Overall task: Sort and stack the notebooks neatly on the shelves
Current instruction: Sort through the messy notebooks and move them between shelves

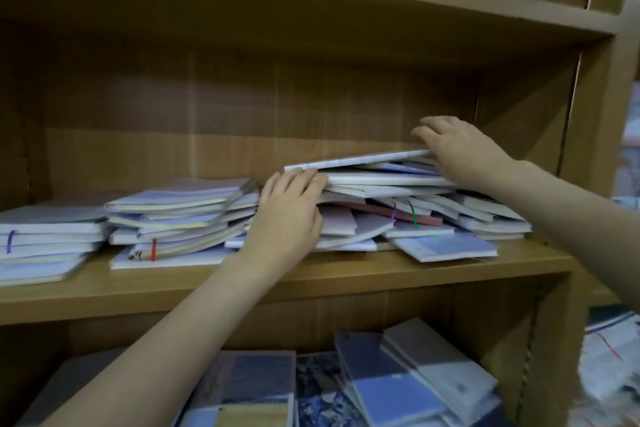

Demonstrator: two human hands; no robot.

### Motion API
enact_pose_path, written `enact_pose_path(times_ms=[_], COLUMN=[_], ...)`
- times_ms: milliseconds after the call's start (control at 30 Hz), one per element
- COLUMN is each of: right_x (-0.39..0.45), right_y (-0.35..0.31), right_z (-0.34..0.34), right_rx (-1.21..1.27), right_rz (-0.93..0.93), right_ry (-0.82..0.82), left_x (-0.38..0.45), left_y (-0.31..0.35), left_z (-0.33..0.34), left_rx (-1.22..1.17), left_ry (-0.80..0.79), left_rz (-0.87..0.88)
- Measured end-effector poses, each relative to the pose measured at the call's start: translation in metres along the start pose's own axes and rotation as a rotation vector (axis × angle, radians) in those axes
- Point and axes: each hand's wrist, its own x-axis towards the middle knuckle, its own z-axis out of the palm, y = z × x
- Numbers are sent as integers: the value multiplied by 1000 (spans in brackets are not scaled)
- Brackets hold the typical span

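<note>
A messy pile of pale notebooks (391,204) lies on the right half of the wooden middle shelf (311,288). My left hand (287,215) grips the left edge of the upper notebooks in that pile, fingers on top. My right hand (457,146) holds the right end of the top notebook (356,160), which is tilted up at that end. To the left lie two tidier notebook stacks, one in the middle (180,215) and one at the far left (45,243).
The lower shelf holds several blue and grey notebooks (398,388) lying loosely. The shelf's right side panel (595,149) stands close to my right hand. The shelf board above (311,10) leaves tall room over the piles. More papers (609,357) lie outside at the right.
</note>
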Motion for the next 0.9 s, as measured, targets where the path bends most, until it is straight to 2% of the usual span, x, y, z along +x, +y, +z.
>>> enact_pose_path(times_ms=[133, 300, 367, 400, 500, 567, 633, 667, 733, 767, 867, 900], right_x=[5, -8, -19, -28, -72, -104, -125, -133, -139, -140, -143, -145], right_y=[5, -2, -14, -20, -38, -51, -68, -75, -75, -71, -57, -58], right_z=[15, -9, -28, -36, -51, -54, -52, -52, -52, -50, -29, -20], right_rx=[-8, -59, -54, -1, 214, 277, 315, 379, 630, 743, 906, 1001], right_rz=[67, 48, -1, -38, -168, -246, -361, -398, -310, -217, 91, 208], right_ry=[-153, 50, 162, 225, 409, 435, 321, 193, -166, -270, -191, -210], left_x=[-2, 0, 8, 10, 3, -15, -29, -33, -36, -37, -50, -57], left_y=[5, 11, 12, 14, 24, 38, 52, 55, 57, 55, 49, 47], left_z=[7, -6, -14, -22, -47, -58, -58, -56, -57, -58, -64, -67], left_rx=[69, 163, 117, -14, -867, -1355, -1676, -1772, -1791, -1746, -1507, -1431], left_ry=[-73, -199, -291, -307, -98, 5, 32, 43, 66, 63, 21, 3], left_rz=[-20, -75, -139, -213, -648, -862, -928, -928, -929, -915, -769, -694])
